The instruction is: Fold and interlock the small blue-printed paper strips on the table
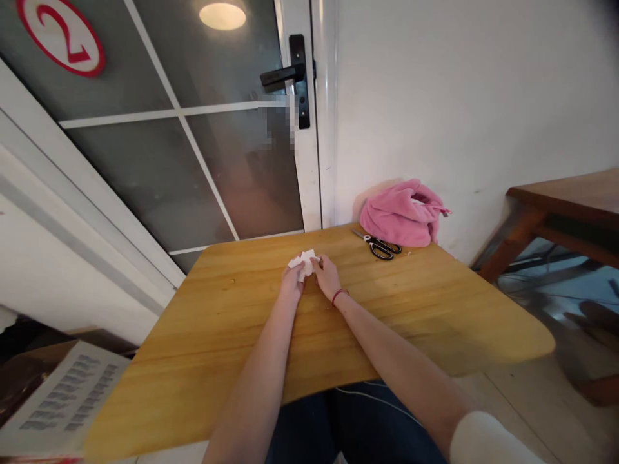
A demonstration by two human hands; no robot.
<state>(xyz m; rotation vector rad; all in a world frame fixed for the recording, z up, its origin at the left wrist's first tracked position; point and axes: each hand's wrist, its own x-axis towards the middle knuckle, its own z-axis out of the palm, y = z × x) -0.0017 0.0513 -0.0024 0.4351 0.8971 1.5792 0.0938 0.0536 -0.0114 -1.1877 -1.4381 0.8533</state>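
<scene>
Several small pieces of white paper [308, 260] are bunched between my two hands, above the far middle of the wooden table [232, 322]. My left hand [291, 278] is closed around the paper from the left side. With thumb and fingers pinched, my right hand [327, 273] grips the paper's right edge; a red cord circles that wrist. Whether the paper is folded or in separate pieces is too small to tell. Black-handled scissors [382, 246] lie on the table to the right of my hands, touched by neither.
A pink plush bag [401, 214] sits at the table's back right, against the white wall. Behind the table stands a glass-paned door [242, 167] with a black handle [300, 80]. A printed cardboard box [68, 399] is at lower left, another wooden table [570, 193] at right.
</scene>
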